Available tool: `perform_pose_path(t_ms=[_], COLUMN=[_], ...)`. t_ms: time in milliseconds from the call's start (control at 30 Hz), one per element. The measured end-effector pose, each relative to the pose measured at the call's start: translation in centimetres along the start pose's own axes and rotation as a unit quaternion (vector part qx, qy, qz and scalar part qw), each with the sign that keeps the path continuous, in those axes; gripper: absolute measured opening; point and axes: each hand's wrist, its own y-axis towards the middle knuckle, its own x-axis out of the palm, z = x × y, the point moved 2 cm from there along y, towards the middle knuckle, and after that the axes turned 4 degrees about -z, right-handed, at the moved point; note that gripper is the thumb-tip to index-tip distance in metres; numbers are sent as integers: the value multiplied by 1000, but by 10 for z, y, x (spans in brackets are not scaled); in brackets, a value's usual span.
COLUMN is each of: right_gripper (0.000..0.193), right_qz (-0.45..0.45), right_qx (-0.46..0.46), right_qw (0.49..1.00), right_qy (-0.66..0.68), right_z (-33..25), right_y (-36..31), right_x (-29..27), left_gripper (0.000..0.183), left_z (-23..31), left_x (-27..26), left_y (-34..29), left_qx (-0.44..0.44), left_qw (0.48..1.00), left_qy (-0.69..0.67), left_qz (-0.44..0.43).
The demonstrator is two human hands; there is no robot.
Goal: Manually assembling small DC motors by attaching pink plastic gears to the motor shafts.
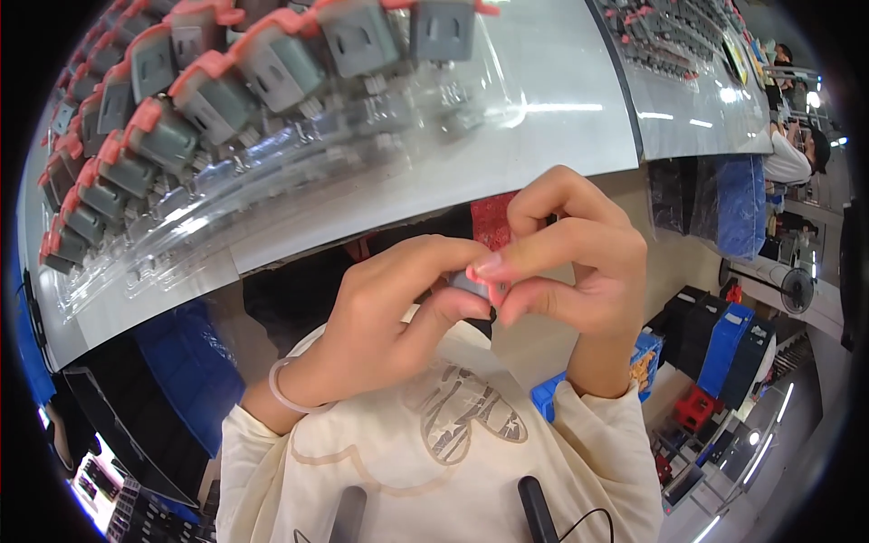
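In front of my chest, both hands hold a small grey part with a pink-red rim [472, 283]. My left hand [385, 312] pinches its grey body between thumb and forefinger. My right hand [579, 262] has its thumb and forefinger closed on the pink-red edge, the other fingers curled above. Much of the part is hidden by the fingertips. Beyond my hands, on the white table [561, 136], rows of similar grey parts with pink-red rims [272, 68] stand in a clear plastic tray [317, 149].
The table's near edge runs just beyond my hands. Another table [697, 113] at right bears more such parts. Below right are a blue crate [644, 348], a red stool [694, 407], dark stacked boxes [697, 330] and a fan [797, 290]. A person [792, 158] is far right.
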Motion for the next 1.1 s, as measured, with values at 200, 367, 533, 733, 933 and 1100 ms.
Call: perform_pose_path(t_ms=[200, 367, 533, 733, 933, 1100], right_gripper=[39, 27, 22, 23, 17, 23], right_qz=[38, 10, 7, 7, -38, 91], right_qx=[-16, -12, -119, -40, -7, -166], right_qw=[984, 986, 972, 992, 964, 900], right_qy=[-174, -165, -203, -120, -263, -393], right_z=[-17, -53, -86, -50, -9, -9], right_y=[16, 32, 100, 229, 230, 198], right_x=[6, -10, -55, -71, -75, -78], left_gripper=[32, 46, 40, 35, 29, 25], left_z=[0, -3, -6, 7, -3, 5], left_x=[-10, -28, -34, -44, -44, -34], left_y=[-5, -5, -19, -23, -26, -19], left_qx=[-129, -120, -123, -138, -187, -175], left_qw=[933, 937, 948, 961, 962, 965], left_qy=[-334, -323, -285, -217, -188, -176], left_qz=[15, -60, -73, -102, -68, -88])
